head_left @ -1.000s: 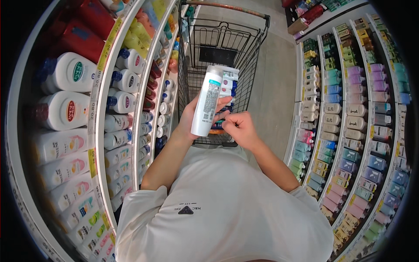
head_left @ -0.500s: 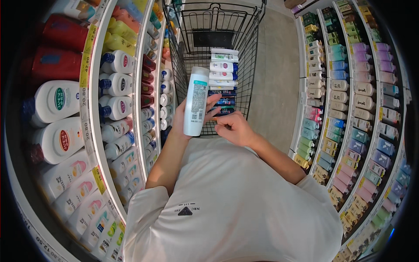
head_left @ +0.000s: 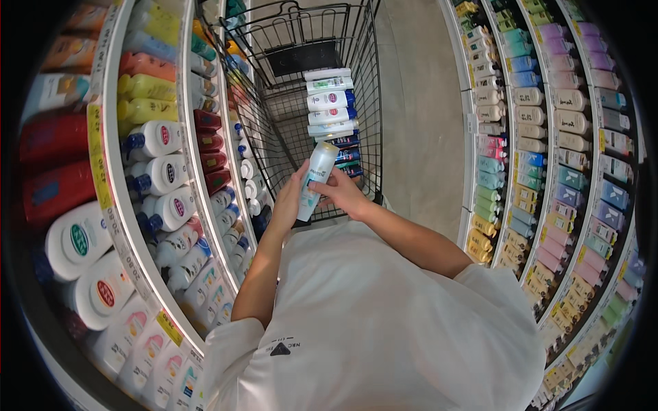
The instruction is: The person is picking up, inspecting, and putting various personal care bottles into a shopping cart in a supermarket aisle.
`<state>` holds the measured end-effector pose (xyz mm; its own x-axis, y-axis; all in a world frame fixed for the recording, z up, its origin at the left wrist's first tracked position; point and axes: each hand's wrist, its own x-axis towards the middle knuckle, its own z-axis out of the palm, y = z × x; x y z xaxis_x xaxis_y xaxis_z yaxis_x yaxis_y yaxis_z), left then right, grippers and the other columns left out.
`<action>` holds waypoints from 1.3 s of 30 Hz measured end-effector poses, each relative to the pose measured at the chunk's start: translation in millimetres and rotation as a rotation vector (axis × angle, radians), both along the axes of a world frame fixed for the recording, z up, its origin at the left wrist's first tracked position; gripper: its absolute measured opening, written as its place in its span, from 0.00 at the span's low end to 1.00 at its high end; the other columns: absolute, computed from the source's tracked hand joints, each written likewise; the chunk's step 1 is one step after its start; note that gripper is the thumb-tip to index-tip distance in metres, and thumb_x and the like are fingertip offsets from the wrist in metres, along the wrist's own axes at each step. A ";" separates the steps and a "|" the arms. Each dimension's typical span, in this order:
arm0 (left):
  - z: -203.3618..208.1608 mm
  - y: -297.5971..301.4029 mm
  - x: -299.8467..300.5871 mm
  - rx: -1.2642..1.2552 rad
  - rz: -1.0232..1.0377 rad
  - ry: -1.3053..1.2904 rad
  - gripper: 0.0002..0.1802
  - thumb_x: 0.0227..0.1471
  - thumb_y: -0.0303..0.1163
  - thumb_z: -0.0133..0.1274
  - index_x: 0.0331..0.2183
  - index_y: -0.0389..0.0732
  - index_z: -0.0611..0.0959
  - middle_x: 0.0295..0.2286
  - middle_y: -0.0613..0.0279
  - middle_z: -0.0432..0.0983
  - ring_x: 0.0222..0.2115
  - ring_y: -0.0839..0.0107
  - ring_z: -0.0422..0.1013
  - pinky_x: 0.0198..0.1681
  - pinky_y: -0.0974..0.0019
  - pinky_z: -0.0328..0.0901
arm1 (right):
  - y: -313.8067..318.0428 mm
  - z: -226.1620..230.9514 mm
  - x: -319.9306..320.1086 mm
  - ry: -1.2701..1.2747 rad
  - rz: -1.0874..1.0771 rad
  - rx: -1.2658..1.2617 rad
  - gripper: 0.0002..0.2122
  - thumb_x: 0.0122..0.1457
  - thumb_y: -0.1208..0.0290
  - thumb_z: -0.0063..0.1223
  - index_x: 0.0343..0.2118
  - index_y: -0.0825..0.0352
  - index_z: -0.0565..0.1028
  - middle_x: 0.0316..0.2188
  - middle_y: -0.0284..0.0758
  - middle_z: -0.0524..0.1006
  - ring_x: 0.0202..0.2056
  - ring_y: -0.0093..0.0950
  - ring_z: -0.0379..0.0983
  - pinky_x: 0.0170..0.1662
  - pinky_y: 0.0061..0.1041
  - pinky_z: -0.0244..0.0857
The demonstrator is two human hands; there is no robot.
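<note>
A white shampoo bottle (head_left: 320, 163) with pale turquoise markings is held in front of my body, tilted with its top end away from me. My left hand (head_left: 293, 196) grips it along its left side. From the right, my right hand (head_left: 345, 192) closes on its lower part, the thumb lying across the front. Just beyond the hands, a row of bottles (head_left: 330, 101), mostly white and dark blue, lies in the black wire shopping cart (head_left: 301, 59). The held bottle overlaps the near end of that row.
Close on my left, shelves carry large white bottles (head_left: 79, 240), red bottles (head_left: 58, 188) and yellow bottles (head_left: 152, 109). On the right, another shelf unit holds rows of pump bottles (head_left: 572, 123) in many colours. Grey floor (head_left: 421, 123) runs between the cart and the right shelves.
The bottle has been turned so another face shows, and lowered toward the cart. My right hand has come over onto it. My view has shifted, moving the cart left in the picture.
</note>
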<state>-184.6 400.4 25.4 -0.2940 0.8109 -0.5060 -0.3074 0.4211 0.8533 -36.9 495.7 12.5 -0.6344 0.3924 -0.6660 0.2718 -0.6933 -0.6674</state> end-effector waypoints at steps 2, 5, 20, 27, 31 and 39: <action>-11.1 -9.7 -6.0 -0.067 -0.068 -0.024 0.28 0.71 0.41 0.37 0.64 0.35 0.66 0.62 0.51 0.64 0.61 0.65 0.62 0.63 0.67 0.54 | -2.4 -29.3 -0.8 0.018 -0.063 -0.121 0.25 0.61 0.62 0.62 0.57 0.67 0.67 0.45 0.35 0.78 0.42 0.27 0.77 0.37 0.28 0.75; -22.1 -22.1 -11.0 -0.120 -0.067 0.303 0.26 0.69 0.38 0.43 0.62 0.35 0.69 0.58 0.50 0.68 0.56 0.66 0.65 0.60 0.66 0.58 | 0.2 -105.7 0.8 -0.059 -0.277 -0.267 0.20 0.61 0.61 0.62 0.51 0.67 0.72 0.43 0.34 0.79 0.39 0.27 0.78 0.36 0.27 0.76; -24.5 -144.3 5.3 -0.455 0.244 0.121 0.20 0.68 0.39 0.46 0.56 0.41 0.76 0.44 0.58 0.78 0.40 0.73 0.74 0.41 0.68 0.67 | 68.3 -294.7 -8.5 -0.562 -0.551 -0.275 0.18 0.61 0.64 0.63 0.50 0.68 0.74 0.41 0.38 0.79 0.38 0.29 0.78 0.39 0.27 0.78; -27.8 -154.4 11.8 -0.407 0.265 0.094 0.20 0.67 0.38 0.47 0.56 0.41 0.76 0.43 0.59 0.78 0.39 0.74 0.73 0.41 0.69 0.67 | 77.9 -301.2 -1.1 -0.404 -0.631 -0.365 0.18 0.61 0.67 0.62 0.51 0.69 0.73 0.43 0.40 0.78 0.43 0.34 0.78 0.45 0.30 0.78; -5.0 -148.5 4.8 -0.420 0.293 0.160 0.19 0.66 0.34 0.50 0.56 0.39 0.76 0.40 0.62 0.79 0.37 0.76 0.73 0.41 0.71 0.67 | 78.6 -288.6 14.0 -0.384 -0.705 -0.395 0.18 0.61 0.67 0.61 0.51 0.70 0.72 0.43 0.43 0.77 0.44 0.36 0.76 0.47 0.31 0.78; 220.8 -88.5 -66.1 -0.155 0.479 1.259 0.19 0.59 0.25 0.53 0.53 0.37 0.78 0.40 0.54 0.82 0.38 0.71 0.77 0.38 0.69 0.69 | 11.1 -207.0 80.0 0.008 0.260 0.092 0.23 0.61 0.50 0.60 0.49 0.65 0.77 0.28 0.30 0.77 0.28 0.23 0.74 0.27 0.24 0.64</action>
<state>-250.7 312.0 246.2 -0.8562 0.4589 0.2372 0.4978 0.6104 0.6161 43.1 506.8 -194.5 -0.7266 0.2739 -0.6301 0.4277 -0.5374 -0.7268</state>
